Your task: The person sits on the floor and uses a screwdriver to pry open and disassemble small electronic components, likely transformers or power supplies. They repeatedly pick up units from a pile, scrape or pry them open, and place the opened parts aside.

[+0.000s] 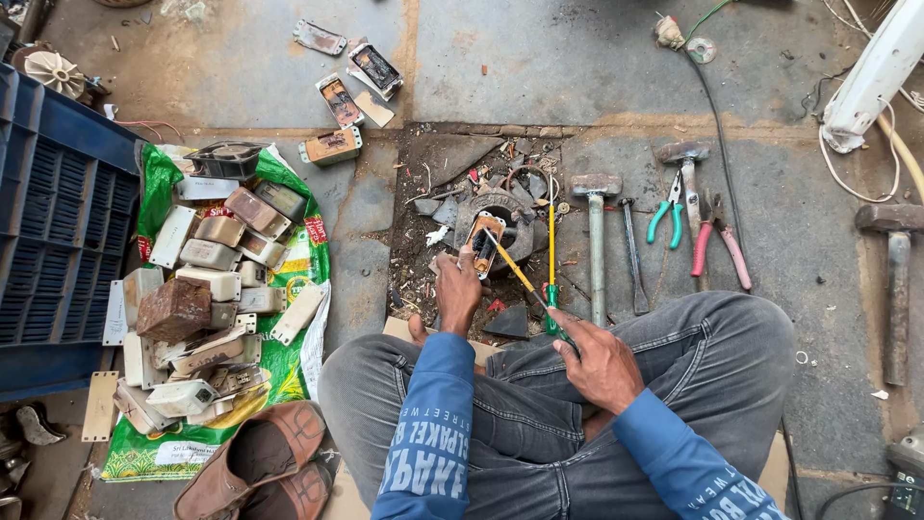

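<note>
Hands grip both: left (458,289) steadies small casing (483,243) (upright), right (599,360) clasps yellow screwdriver (520,277) prying it

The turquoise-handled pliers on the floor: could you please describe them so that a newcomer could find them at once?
Start at the row of tools on the stone floor beyond the person's right knee. Between the slim dark tool and the pink-handled pliers lie the turquoise-handled pliers, just left of a hammer's handle. They are the only tool there with turquoise handles.
</note>
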